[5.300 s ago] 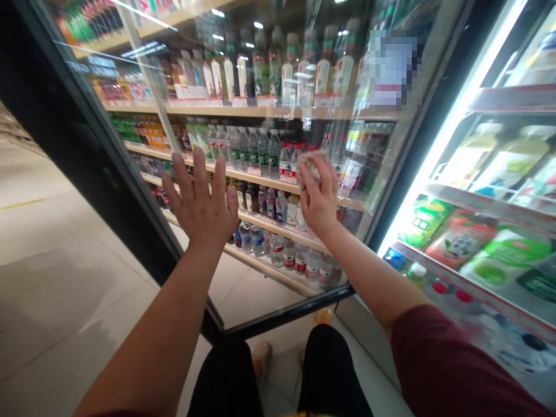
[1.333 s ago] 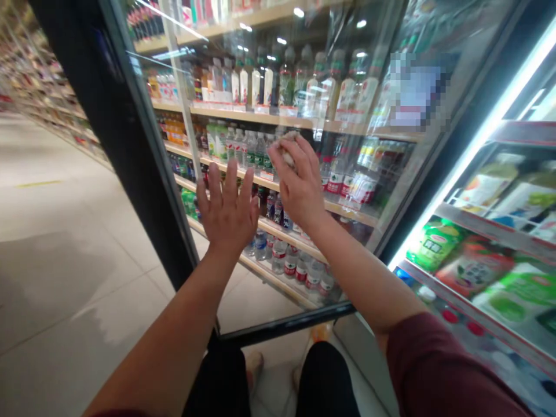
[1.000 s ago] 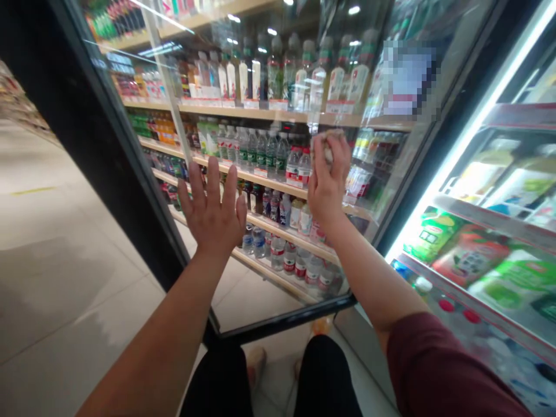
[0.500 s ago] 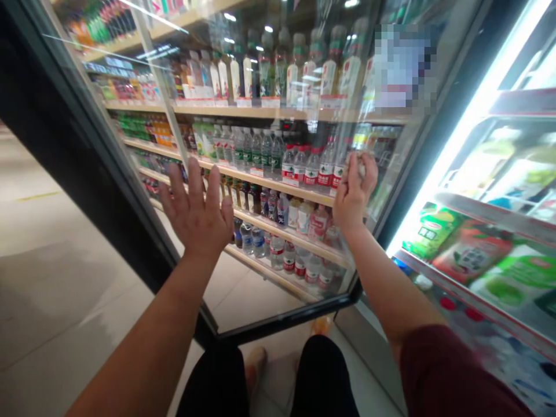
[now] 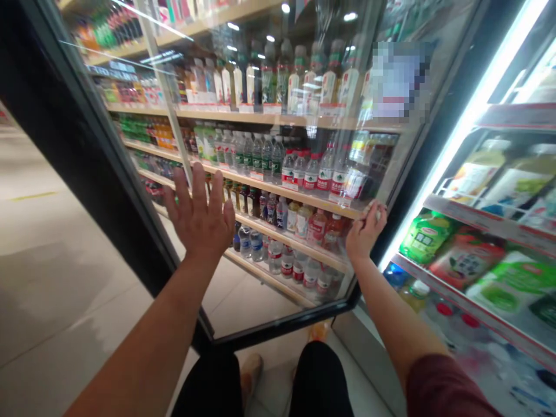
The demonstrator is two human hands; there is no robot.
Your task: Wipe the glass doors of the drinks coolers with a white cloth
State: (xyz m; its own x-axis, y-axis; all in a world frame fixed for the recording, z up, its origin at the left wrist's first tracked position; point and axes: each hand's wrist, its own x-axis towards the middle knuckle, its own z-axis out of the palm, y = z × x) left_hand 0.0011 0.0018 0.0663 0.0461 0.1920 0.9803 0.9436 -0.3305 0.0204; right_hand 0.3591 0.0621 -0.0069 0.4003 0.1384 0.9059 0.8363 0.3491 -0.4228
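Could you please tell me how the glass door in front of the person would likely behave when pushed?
The glass door will probably feel stiff, being a flat sheet in a dark frame. It likely swings rather than slides, as it stands angled out from the lit shelves. Its surface may be slippery, judging by the bright reflections.

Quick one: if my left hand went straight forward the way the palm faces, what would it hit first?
The glass door. Your left hand looks to be against its pane or just short of it; one view leaves the depth unclear.
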